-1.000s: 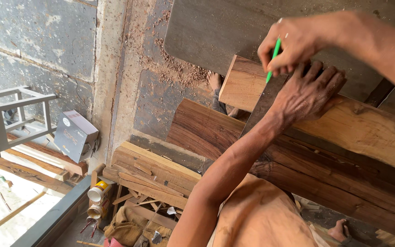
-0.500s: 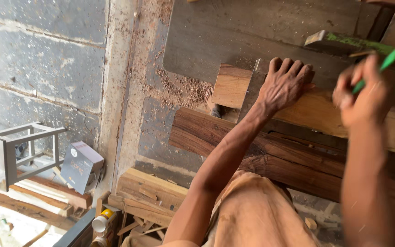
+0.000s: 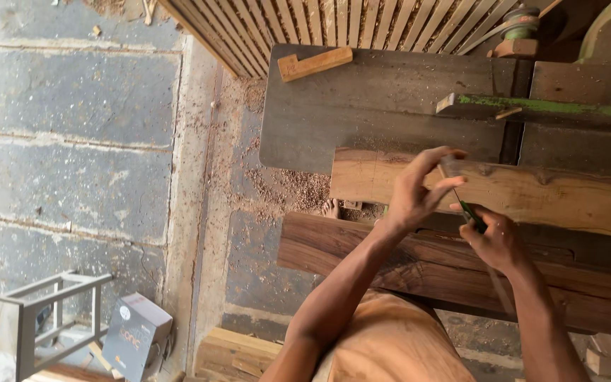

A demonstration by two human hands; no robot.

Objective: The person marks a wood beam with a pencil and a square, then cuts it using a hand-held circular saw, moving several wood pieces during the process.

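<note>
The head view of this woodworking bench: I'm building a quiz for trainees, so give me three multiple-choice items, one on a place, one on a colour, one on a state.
1. Where does the small wooden block lie?
A. on the grey machine table
B. on the metal stool
C. in a hand

2. What colour is the pen?
A. red
B. green
C. white

3. What is the right hand doing?
A. hanging free
B. holding the pen
C. pressing flat on the floor

Answers:
1 A, the block rests near the table's far edge.
2 B, its shaft shows green.
3 B, its grip is closed on the pen beside the left hand over the pale plank.
</note>
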